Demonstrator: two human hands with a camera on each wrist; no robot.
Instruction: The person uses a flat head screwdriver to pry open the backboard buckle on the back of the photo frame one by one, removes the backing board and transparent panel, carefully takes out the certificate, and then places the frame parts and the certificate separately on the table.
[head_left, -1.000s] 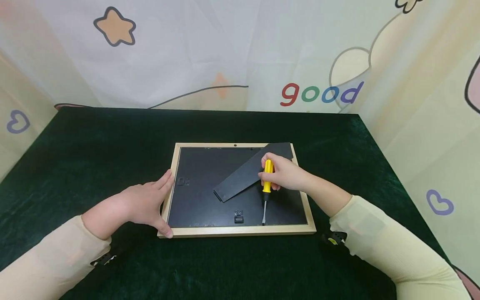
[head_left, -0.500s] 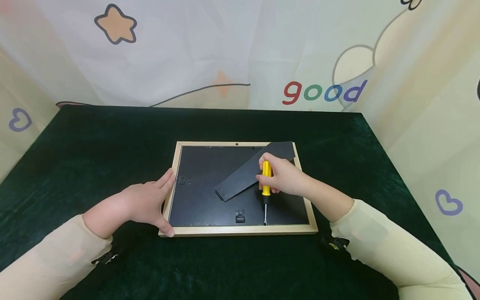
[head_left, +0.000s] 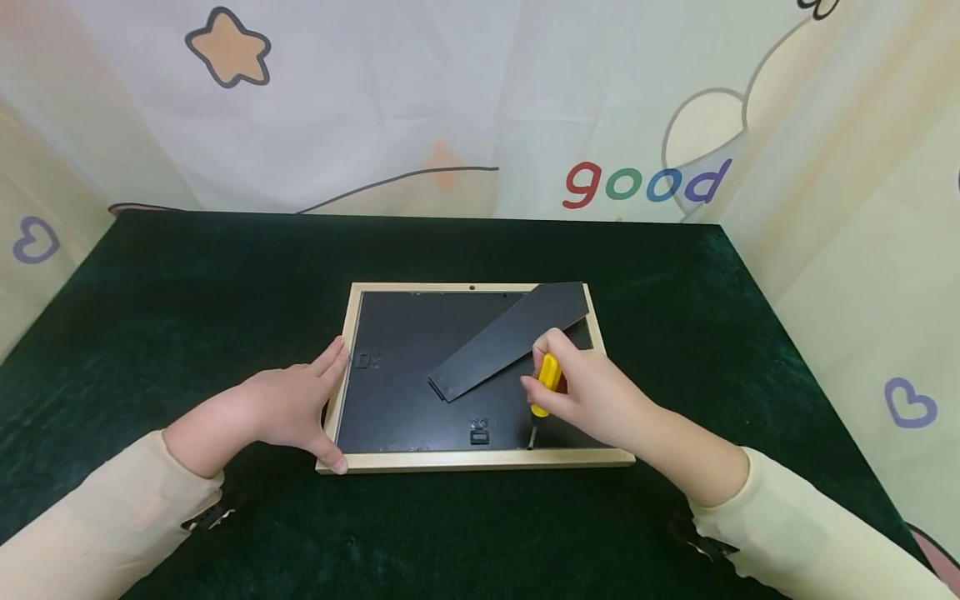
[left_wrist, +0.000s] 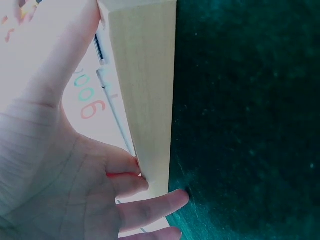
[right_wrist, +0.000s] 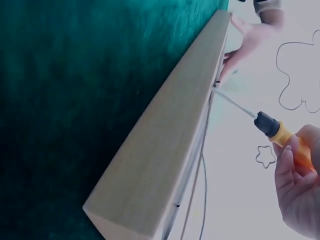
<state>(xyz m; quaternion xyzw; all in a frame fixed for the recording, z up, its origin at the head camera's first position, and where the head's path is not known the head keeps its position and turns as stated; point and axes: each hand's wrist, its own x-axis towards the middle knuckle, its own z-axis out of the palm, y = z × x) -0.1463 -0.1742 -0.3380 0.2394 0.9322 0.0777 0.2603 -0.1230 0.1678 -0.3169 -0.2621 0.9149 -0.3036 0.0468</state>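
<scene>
A light wooden picture frame [head_left: 480, 461] lies back side up, with a black backing board [head_left: 405, 417] and a folded black stand [head_left: 495, 346] slanting across it. The right hand [head_left: 588, 387] grips a screwdriver by its yellow handle [head_left: 550, 375]; its tip meets the board's near edge, right of a small black hanger [head_left: 479, 436]. In the right wrist view the screwdriver's shaft [right_wrist: 235, 104] reaches the frame's inner edge. The left hand [head_left: 296, 408] rests with spread fingers on the frame's left side, thumb on the near left corner. The left wrist view shows the left hand [left_wrist: 75, 165] along the wooden side [left_wrist: 145, 90].
Dark green cloth [head_left: 225, 283] covers the table around the frame. Behind and at both sides hangs a pale curtain [head_left: 375, 100] printed with a star, hearts and the word "good". Dark devices are partly visible beneath both sleeves.
The right hand and forearm have moved nearer and to the right, tilting the screwdriver's handle lower and rightward while its tip stays at the board's near edge. The left hand has not visibly moved.
</scene>
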